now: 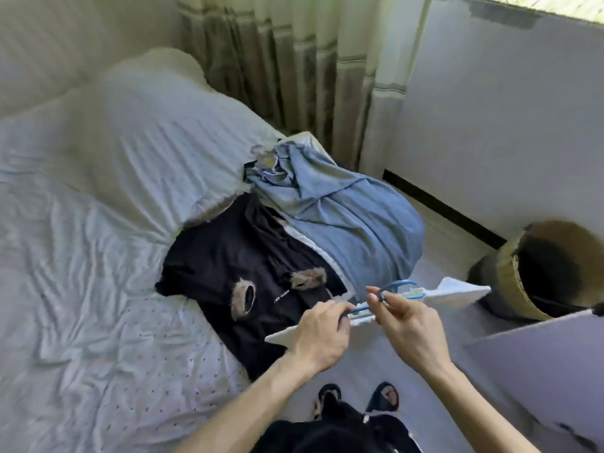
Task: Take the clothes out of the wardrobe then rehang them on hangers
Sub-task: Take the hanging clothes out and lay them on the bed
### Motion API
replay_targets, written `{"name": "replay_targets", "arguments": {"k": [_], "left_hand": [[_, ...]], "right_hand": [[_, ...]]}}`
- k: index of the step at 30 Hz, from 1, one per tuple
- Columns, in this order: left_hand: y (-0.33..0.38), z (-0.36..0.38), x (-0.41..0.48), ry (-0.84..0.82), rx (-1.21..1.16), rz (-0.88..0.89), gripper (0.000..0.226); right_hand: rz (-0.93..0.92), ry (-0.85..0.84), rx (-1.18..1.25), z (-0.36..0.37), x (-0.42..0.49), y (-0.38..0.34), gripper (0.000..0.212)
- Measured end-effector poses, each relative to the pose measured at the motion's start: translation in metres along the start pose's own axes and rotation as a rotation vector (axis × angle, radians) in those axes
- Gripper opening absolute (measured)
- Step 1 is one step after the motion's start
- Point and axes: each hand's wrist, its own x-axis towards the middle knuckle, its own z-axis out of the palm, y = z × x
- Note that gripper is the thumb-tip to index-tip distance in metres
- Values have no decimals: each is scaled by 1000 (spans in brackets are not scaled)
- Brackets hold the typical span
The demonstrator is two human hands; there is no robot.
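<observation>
Both hands hold a blue hanger (pixel 398 284) with a white garment (pixel 457 294) on it. The left hand (pixel 322 335) grips the hanger's arm and cloth, and the right hand (pixel 410 325) pinches its hook. Just beyond the left hand a black garment (pixel 235 256) lies on the bed (pixel 81 256), with a blue garment (pixel 359 223) farther on. A basket (pixel 510 289) stands right of the right hand.

Bare forearms (pixel 248 400), black clothes (pixel 343 429), dark slippers (pixel 385 395)
</observation>
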Motion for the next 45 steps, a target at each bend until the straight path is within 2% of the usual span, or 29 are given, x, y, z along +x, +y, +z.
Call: {"name": "replay_targets", "arguments": {"k": [3, 5, 10, 13, 16, 18, 21, 24, 28, 30, 36, 38, 41, 45], "left_hand": [[-5, -13, -14, 167, -108, -116, 25], [-6, -23, -20, 262, -163, -153, 17], [-10, -46, -15, 451, -240, -237, 15], [-20, -61, -17, 528, -218, -307, 13], [-31, -78, -21, 523, -253, -376, 11], [-34, -88, -23, 505, -309, -408, 8], [-35, -103, -23, 510, -356, -418, 10], [-38, -119, -19, 538, -376, -432, 4], [-49, -145, -7, 622, -431, -435, 10], [-57, -161, 0, 669, -456, -445, 15], [-108, -216, 37, 770, -458, -518, 12], [-135, -236, 58, 776, -463, -541, 10], [-183, -269, 98, 795, -457, -557, 20], [-257, -308, 164, 727, -449, -591, 17]], "right_hand": [[-216, 31, -182, 9, 5, -31, 30], [-310, 7, -201, 13, 11, -45, 30], [-443, -204, -44, 18, 35, -51, 28], [-481, -178, 29, 15, 55, -31, 36], [-332, -1, 72, 13, 85, -5, 41], [-159, 20, 126, 9, 109, 6, 54], [11, -100, 228, 6, 141, 14, 73], [64, -327, 288, 13, 168, 14, 83], [32, -508, 169, 31, 190, 2, 53], [12, -534, 146, 43, 200, -7, 48], [-30, -673, -9, 94, 220, -42, 35], [-12, -697, -22, 113, 229, -60, 35], [-15, -681, -8, 145, 250, -92, 28], [-18, -628, -74, 195, 288, -133, 16]]}}
